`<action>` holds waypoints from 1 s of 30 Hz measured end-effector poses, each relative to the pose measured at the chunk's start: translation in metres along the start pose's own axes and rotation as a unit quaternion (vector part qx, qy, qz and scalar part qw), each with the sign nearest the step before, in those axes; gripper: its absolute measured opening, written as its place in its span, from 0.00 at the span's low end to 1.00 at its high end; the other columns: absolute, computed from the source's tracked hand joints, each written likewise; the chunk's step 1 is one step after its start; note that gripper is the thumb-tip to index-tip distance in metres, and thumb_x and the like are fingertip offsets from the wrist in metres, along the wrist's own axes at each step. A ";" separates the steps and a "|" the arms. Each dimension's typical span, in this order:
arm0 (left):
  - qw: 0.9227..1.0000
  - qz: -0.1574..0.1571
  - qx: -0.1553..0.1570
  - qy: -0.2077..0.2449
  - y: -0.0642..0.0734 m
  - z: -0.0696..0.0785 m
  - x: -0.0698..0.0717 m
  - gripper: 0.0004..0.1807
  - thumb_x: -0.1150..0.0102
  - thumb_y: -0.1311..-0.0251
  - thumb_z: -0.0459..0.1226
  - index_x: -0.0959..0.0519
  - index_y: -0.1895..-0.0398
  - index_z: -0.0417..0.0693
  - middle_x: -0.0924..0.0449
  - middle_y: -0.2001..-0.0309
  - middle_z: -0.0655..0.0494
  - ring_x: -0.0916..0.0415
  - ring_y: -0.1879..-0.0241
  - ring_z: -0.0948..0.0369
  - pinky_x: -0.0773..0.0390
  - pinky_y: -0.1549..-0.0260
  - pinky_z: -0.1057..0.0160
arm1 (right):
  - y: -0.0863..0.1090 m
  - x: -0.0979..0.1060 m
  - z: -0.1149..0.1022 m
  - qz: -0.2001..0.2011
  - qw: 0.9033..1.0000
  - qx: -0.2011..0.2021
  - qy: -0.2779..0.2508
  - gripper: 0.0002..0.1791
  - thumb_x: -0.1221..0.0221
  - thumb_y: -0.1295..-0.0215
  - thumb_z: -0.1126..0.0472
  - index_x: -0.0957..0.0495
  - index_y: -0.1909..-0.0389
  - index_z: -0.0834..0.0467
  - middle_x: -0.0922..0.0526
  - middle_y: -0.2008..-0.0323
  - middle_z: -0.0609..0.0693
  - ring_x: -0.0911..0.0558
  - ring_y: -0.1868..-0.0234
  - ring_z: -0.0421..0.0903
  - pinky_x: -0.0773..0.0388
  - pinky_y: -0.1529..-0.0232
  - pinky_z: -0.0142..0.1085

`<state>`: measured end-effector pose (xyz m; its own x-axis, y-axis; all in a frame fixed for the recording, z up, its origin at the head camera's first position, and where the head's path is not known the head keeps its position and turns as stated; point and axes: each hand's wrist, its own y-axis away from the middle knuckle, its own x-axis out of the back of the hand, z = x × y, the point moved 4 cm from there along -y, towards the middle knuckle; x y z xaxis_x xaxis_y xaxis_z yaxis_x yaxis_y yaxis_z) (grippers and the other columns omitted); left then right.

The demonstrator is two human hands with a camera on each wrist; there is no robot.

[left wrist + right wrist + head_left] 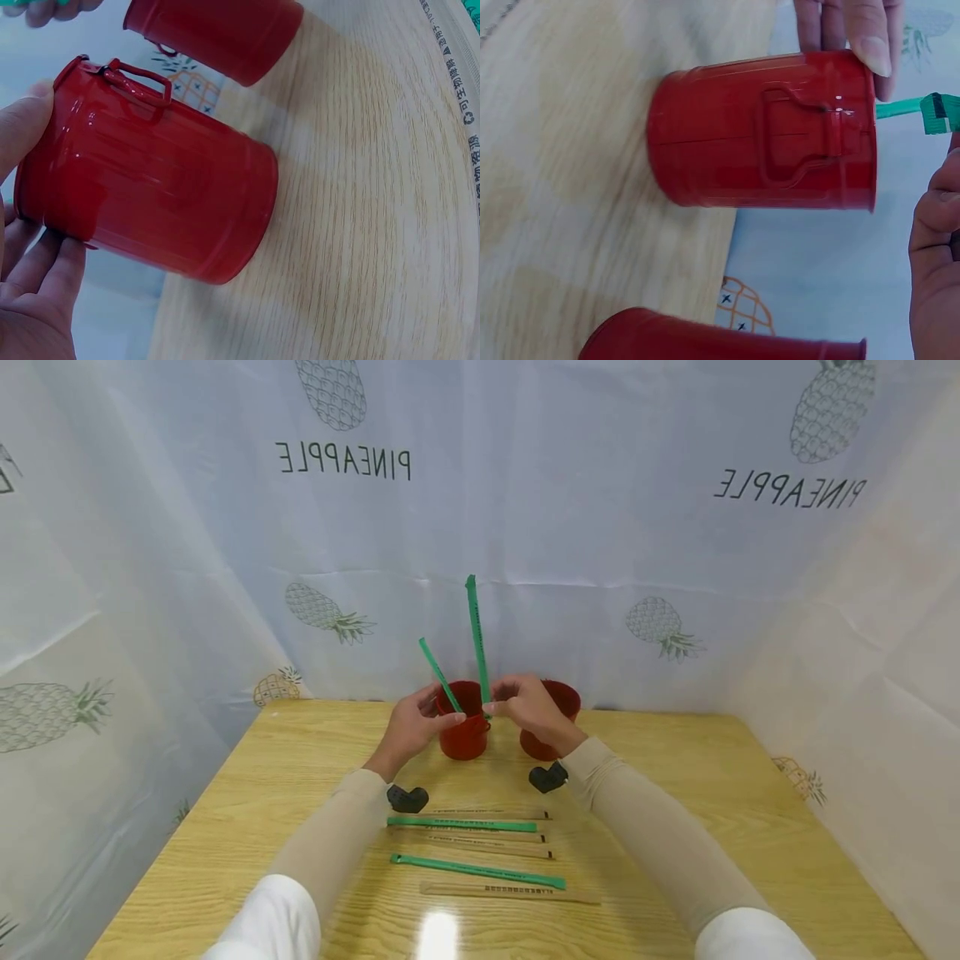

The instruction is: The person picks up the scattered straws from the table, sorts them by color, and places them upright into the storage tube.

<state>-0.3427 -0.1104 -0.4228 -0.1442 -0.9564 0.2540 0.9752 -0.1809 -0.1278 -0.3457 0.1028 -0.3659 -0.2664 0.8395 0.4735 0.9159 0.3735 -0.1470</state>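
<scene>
Green straw (477, 639), in a paper wrapper, stands nearly upright at the middle of the frame; the right hand (528, 703) pinches it close to its lower end; that end is beside the rim of the left-hand red bucket (462, 742), though whether it is over the mouth or just outside I cannot tell. The left hand (416, 722) grasps this bucket at the rim, thumb on the near side and fingers round the far side; a second green straw (437, 670) already leans in it, tilted toward the upper left; whether the left thumb touches that straw is unclear.

Another red bucket (534, 748) stands just to the right, partly hidden by the right hand; in the lower middle of the frame two more green straws (480, 870) lie on the table (675, 793) among several brown straws (510, 892).

My reading is that the step in hand is putting the pinched straw into the left bucket, with the green pair below untouched; the next move calls for bringing its tip clear over the rim, lowering it, then loosening the pinch; the tip could snag on the rim or side handle (780, 139), so the left hand should keep the bucket steady.
</scene>
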 end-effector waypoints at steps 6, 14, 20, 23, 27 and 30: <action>1.000 0.004 -0.013 -0.008 0.000 -0.001 0.001 0.40 0.30 0.33 0.42 0.36 0.20 0.54 0.30 0.23 0.50 0.30 0.25 0.48 0.23 0.32 0.49 | -0.015 -0.008 -0.007 0.007 1.000 0.010 -0.008 0.05 0.36 0.29 0.63 0.16 0.62 0.62 0.15 0.64 0.54 0.21 0.59 0.51 0.20 0.56 0.40; 1.000 0.001 -0.020 -0.005 0.001 0.000 0.000 0.42 0.30 0.33 0.41 0.38 0.19 0.50 0.32 0.23 0.47 0.30 0.25 0.48 0.23 0.32 0.48 | -0.030 -0.018 -0.009 0.032 0.999 0.011 0.035 0.04 0.36 0.29 0.64 0.15 0.62 0.62 0.13 0.64 0.58 0.20 0.63 0.50 0.18 0.61 0.37; 1.000 0.004 -0.024 -0.005 0.001 0.003 -0.002 0.41 0.30 0.33 0.40 0.36 0.19 0.52 0.30 0.24 0.46 0.29 0.26 0.48 0.23 0.32 0.49 | -0.035 -0.023 -0.007 0.038 0.997 0.006 0.073 0.03 0.35 0.31 0.67 0.15 0.62 0.64 0.11 0.64 0.59 0.18 0.65 0.49 0.15 0.61 0.37; 1.000 0.000 -0.026 -0.005 0.001 0.005 -0.002 0.41 0.31 0.33 0.40 0.37 0.19 0.51 0.30 0.24 0.45 0.30 0.25 0.48 0.24 0.32 0.49 | -0.037 -0.024 -0.006 0.039 0.995 0.006 0.093 0.02 0.35 0.32 0.68 0.14 0.63 0.64 0.11 0.64 0.59 0.17 0.65 0.50 0.14 0.60 0.39; 0.999 -0.008 -0.032 -0.005 0.002 0.006 -0.001 0.42 0.32 0.32 0.40 0.39 0.18 0.48 0.32 0.23 0.44 0.31 0.24 0.47 0.25 0.32 0.48 | -0.039 -0.025 -0.007 0.041 0.993 -0.006 0.114 0.02 0.34 0.33 0.67 0.14 0.63 0.63 0.11 0.64 0.58 0.17 0.63 0.51 0.12 0.57 0.41; 0.999 -0.010 -0.034 -0.005 0.001 0.006 -0.001 0.42 0.32 0.32 0.40 0.40 0.18 0.46 0.33 0.22 0.43 0.32 0.24 0.47 0.25 0.31 0.47 | -0.040 -0.026 -0.007 0.039 0.992 -0.012 0.123 0.03 0.34 0.33 0.67 0.13 0.62 0.63 0.11 0.64 0.57 0.17 0.62 0.51 0.12 0.57 0.42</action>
<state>-0.3401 -0.1082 -0.4170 -0.1611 -0.9501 0.2672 0.9582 -0.2154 -0.1882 -0.3736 0.0637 -0.3662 -0.1154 0.7431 0.6592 0.9383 0.2994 -0.1731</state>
